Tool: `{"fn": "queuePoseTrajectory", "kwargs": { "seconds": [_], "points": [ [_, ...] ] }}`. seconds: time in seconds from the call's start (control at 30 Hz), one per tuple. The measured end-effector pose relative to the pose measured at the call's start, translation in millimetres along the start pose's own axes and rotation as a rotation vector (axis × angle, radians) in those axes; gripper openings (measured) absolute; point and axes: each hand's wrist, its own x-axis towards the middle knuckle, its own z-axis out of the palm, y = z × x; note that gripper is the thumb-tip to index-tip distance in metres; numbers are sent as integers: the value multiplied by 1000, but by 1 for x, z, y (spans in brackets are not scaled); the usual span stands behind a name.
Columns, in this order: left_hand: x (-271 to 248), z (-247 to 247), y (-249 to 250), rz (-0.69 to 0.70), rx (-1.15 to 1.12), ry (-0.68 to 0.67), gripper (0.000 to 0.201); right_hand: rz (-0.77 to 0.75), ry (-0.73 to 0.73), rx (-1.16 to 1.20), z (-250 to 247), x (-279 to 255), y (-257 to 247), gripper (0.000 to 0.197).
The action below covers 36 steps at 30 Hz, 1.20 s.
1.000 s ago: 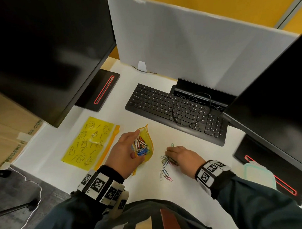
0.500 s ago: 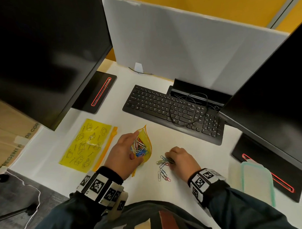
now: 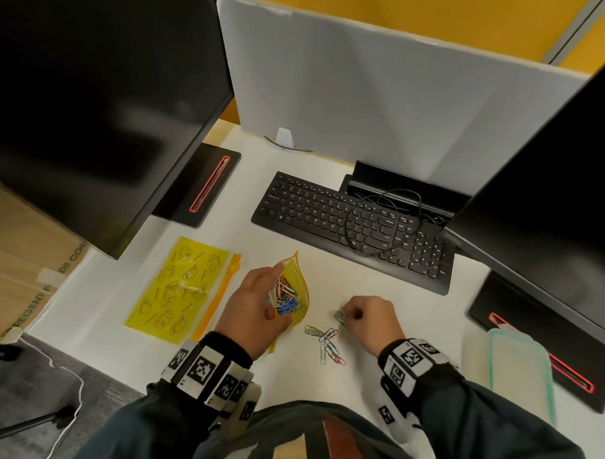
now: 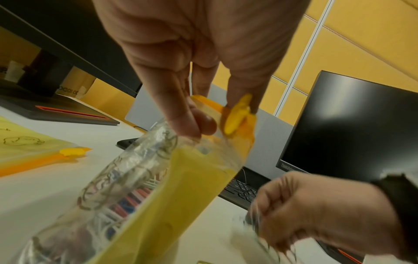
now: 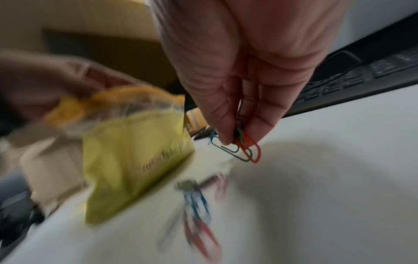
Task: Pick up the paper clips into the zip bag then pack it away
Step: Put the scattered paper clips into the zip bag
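My left hand (image 3: 254,308) holds a small yellow zip bag (image 3: 297,281) upright on the white desk, its mouth open and several coloured paper clips (image 3: 284,295) inside. In the left wrist view the thumb and fingers (image 4: 181,114) pinch the bag's orange zip strip (image 4: 237,114). My right hand (image 3: 343,315) hovers just right of the bag and pinches a few clips (image 5: 243,144), red and green, between thumb and fingers. Several loose clips (image 3: 327,341) lie on the desk below that hand.
A larger yellow zip pouch (image 3: 179,288) lies flat to the left. A black keyboard (image 3: 349,224) with a cable sits behind. Two dark monitors (image 3: 84,110) overhang both sides. A lidded clear box (image 3: 518,369) stands at the right.
My right hand has lifted off the pile with a few clips pinched in it and drawn slightly back. The left hand and bag have stayed in place.
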Motion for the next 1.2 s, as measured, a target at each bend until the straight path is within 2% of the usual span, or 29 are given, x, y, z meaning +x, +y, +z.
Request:
{"fn": "queuePoseTrajectory", "kwargs": {
  "seconds": [0.1,0.17,0.23,0.3,0.37,0.47,0.6,0.67,0.73,0.8,0.87,0.93,1.03,1.2],
  "points": [
    [0,1,-1,-1,2,-1,78,24,69,305,-18,1,-19,22],
    [1,1,-1,3,2,-7,78,-42,53,408,-28,2,-40,27],
    [1,1,0,4,-5,-17,78,-115,23,425,-32,5,-62,29],
    [1,2,1,10,-9,-16,78,-163,-31,426,-29,7,-79,21],
    [1,1,1,15,-11,-13,78,-190,-100,405,-20,7,-91,14],
    [1,2,1,7,-22,-6,79,-211,-150,363,-11,7,-97,15],
    [1,0,-1,10,-5,15,77,-116,33,498,-25,18,-74,14],
    [1,-2,-2,-2,16,26,77,-56,63,335,-29,22,-48,17],
    [2,-6,-3,-15,24,43,76,-63,-61,4,-21,16,-24,32],
    [5,-10,-4,-32,20,62,76,-154,-228,-246,-6,8,-11,53],
    [6,-13,-6,-43,14,82,74,-270,-285,-395,7,4,-8,57],
    [5,-18,-9,-68,23,106,72,-336,-281,-498,12,2,-8,48],
    [3,-25,-14,-90,46,132,67,-353,-316,-580,14,-9,-5,39],
    [3,-27,-17,-100,46,163,60,-291,-415,-515,17,-31,5,65]
  ]
}}
